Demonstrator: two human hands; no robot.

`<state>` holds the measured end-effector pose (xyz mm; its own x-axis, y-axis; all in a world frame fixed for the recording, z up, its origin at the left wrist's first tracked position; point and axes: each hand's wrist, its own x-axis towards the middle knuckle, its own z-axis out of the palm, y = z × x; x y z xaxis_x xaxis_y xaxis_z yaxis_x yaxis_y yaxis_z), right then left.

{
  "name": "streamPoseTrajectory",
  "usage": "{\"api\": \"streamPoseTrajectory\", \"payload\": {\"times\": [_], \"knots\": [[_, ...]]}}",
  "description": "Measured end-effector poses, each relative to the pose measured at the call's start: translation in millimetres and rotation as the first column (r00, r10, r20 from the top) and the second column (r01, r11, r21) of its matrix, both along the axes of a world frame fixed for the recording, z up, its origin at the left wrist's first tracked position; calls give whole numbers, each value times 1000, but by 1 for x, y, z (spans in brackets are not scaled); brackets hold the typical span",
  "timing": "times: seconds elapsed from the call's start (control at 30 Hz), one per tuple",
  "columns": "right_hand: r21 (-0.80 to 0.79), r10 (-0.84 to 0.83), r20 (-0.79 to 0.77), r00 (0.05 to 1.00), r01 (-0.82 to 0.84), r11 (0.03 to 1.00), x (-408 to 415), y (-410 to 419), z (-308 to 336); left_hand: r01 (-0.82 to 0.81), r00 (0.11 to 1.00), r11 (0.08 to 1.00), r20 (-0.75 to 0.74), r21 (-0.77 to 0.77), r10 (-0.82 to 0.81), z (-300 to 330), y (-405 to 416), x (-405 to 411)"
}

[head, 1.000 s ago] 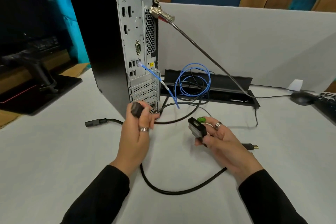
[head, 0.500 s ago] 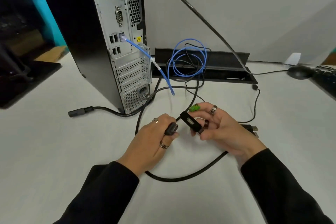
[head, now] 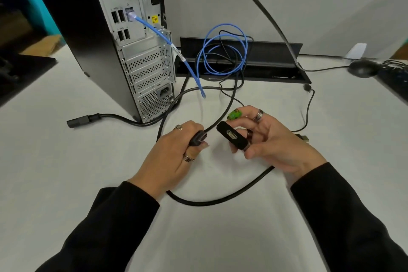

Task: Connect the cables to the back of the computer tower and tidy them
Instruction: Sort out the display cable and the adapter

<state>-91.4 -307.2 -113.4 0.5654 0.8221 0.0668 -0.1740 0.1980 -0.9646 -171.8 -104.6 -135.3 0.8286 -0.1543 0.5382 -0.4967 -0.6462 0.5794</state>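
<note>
The computer tower (head: 141,55) stands at the back left with its rear panel facing me. A blue network cable (head: 223,51) is plugged into it and coils behind. My left hand (head: 172,157) grips a black cable plug (head: 198,137), its metal tip pointing right. My right hand (head: 271,141) pinches a small black adapter (head: 231,136) whose socket faces the plug, a short gap between them. A thick black cable (head: 220,200) loops on the table under my hands. A power cable end (head: 81,120) lies unplugged left of the tower.
A black cable tray (head: 276,66) is open at the back of the white table (head: 66,183). A lock cable (head: 265,13) runs diagonally down into it. A mouse (head: 362,68) and keyboard edge sit at the far right; a loose gold-tipped plug (head: 303,137) lies behind my right hand.
My left hand brought the plug down from near the tower to just left of the adapter. The view tilted down and closer; my right hand turned the adapter's socket toward the plug.
</note>
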Motion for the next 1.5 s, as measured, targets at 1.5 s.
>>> {"api": "streamPoseTrajectory", "payload": {"times": [1.5], "knots": [[-72, -275, 185, 943, 292, 954, -10, 2, 16, -47, 996, 874, -94, -484, 1, 10, 1, 1]]}}
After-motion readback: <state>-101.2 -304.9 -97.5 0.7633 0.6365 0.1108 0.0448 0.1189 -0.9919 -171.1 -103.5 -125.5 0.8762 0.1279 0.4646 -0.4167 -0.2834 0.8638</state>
